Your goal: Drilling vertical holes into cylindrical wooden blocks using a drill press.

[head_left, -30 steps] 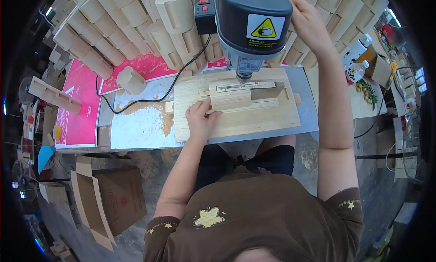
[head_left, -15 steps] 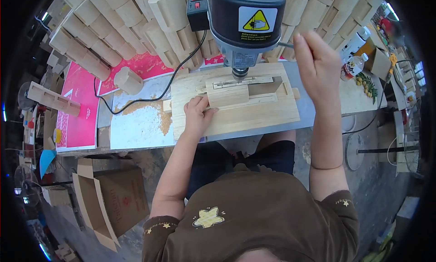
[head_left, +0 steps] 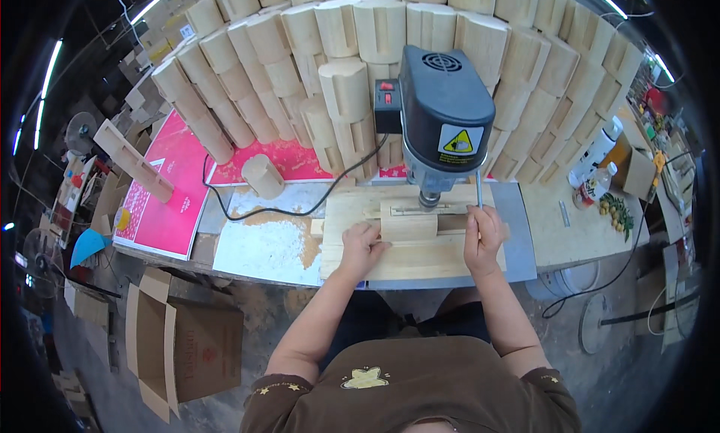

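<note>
A drill press (head_left: 448,107), sawdust (head_left: 310,245) and stacked wooden blocks (head_left: 381,32) mark a workshop.

Pale slotted wooden block (head_left: 409,228) lying under black drill (head_left: 448,110).

Brown short-sleeved T-shirt (head_left: 450,365), bottom centre of frame, pale-yellow star print (head_left: 365,378) on chest. Small yellow stars near hems of left sleeve (head_left: 279,400) and right sleeve (head_left: 551,394). Dark shorts (head_left: 373,308). Left hand (head_left: 361,248), right hand (head_left: 484,239) bare.
</note>
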Available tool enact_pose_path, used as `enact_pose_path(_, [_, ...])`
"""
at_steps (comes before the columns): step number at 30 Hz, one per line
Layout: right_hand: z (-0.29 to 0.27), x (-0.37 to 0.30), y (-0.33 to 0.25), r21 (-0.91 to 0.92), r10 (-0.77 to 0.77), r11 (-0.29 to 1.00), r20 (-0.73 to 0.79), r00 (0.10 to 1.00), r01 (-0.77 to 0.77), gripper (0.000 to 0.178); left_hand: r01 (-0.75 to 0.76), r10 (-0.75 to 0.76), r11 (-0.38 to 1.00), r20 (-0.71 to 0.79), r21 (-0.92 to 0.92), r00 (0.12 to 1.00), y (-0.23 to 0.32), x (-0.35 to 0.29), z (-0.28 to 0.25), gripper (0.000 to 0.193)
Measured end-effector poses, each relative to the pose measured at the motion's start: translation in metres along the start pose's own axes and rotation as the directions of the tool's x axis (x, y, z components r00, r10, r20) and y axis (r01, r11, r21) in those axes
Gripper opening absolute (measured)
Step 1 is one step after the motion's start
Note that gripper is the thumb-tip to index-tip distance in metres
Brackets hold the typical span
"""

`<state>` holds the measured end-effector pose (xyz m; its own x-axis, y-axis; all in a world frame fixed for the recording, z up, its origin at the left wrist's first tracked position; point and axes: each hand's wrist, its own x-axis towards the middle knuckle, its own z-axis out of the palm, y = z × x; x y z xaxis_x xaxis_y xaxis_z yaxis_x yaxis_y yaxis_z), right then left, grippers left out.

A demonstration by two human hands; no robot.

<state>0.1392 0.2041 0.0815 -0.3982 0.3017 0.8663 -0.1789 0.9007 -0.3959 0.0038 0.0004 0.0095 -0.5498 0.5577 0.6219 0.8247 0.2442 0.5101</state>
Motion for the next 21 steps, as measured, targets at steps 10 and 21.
enact_pose_path(10, [-0.03,0.124,-0.043,0.014,0.078,0.997,0.074,0.994,-0.079,0.02,0.13,-0.136,0.988,0.065,0.087,0.989,0.008,-0.007,-0.003,0.024])
enact_pose_path(21, [-0.017,0.177,-0.02,-0.076,0.154,0.987,0.18,0.972,-0.142,0.03,0.137,-0.146,0.987,0.124,0.078,0.981,0.015,0.006,0.028,0.035])
